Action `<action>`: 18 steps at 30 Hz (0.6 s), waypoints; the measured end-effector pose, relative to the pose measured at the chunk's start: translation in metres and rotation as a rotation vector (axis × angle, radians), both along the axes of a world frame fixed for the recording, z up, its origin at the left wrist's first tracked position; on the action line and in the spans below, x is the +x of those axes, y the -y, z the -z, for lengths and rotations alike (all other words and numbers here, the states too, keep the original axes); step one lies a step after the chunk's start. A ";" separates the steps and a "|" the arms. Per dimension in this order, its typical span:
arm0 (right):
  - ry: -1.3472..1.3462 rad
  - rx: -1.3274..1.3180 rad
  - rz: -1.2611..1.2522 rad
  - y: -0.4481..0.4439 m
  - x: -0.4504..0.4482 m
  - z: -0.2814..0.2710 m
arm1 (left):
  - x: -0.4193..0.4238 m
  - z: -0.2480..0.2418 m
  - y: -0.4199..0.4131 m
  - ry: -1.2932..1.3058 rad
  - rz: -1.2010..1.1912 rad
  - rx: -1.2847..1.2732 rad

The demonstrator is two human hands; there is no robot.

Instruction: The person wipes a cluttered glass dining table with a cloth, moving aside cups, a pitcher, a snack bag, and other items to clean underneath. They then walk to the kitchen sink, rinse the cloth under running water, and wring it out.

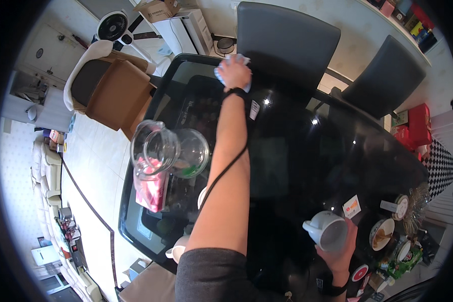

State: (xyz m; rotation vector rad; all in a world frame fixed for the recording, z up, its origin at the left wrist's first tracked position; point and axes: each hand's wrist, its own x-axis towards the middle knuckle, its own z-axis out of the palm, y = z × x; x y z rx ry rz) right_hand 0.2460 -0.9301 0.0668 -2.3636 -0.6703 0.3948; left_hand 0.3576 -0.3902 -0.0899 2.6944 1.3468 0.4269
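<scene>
My left hand (237, 74) presses a crumpled light-coloured cloth (219, 74) onto the far edge of a glossy black table (287, 166). Its arm stretches across the table, with a dark band at the wrist and a loose dark cord over the forearm. Lower right, my right hand (341, 249) grips a white mug (321, 226) whose opening is turned towards me. A clear glass jug (173, 151) stands left of the outstretched arm, beside a pink packet (151, 192). Partly hidden by that arm is a pale cup (176, 251).
Near my right hand are a printed card (352, 206), a patterned bowl (382, 234), a lidded jar (400, 207) and a green packet (404, 262). A small white label (254, 110) lies mid-table. Grey chairs (287, 41) line the far side; an open cardboard box (117, 94) sits left.
</scene>
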 end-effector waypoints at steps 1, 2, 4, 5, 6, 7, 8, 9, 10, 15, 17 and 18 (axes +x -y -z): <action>-0.006 0.018 0.012 0.000 -0.002 -0.004 | 0.002 -0.001 0.022 0.046 0.053 0.024; 0.015 -0.004 0.009 0.001 -0.005 -0.008 | 0.004 -0.002 0.046 0.066 0.112 0.009; 0.067 0.004 0.009 0.002 -0.012 -0.013 | 0.005 -0.001 0.103 0.100 0.275 0.012; 0.094 0.006 0.011 0.004 -0.016 -0.016 | 0.003 -0.001 0.138 0.093 0.376 0.019; 0.115 0.007 -0.003 0.006 -0.020 -0.019 | 0.001 -0.001 0.176 0.100 0.446 -0.031; 0.125 0.019 -0.010 0.008 -0.025 -0.022 | -0.006 -0.002 0.218 0.074 0.560 0.004; 0.137 0.035 -0.018 0.011 -0.028 -0.024 | -0.014 -0.005 0.254 0.118 0.711 -0.088; 0.149 0.051 -0.026 0.013 -0.033 -0.025 | -0.024 -0.007 0.282 0.153 0.869 -0.164; 0.144 0.018 -0.016 0.015 -0.037 -0.026 | -0.033 -0.009 0.305 0.182 0.953 -0.262; 0.116 0.027 -0.024 0.029 -0.050 -0.024 | -0.026 -0.023 0.258 0.293 0.574 -0.018; 0.118 0.021 -0.020 0.031 -0.052 -0.023 | -0.025 -0.025 0.187 0.183 0.054 0.189; 0.118 0.018 -0.022 0.031 -0.052 -0.023 | -0.032 -0.027 0.141 -0.058 -0.056 0.452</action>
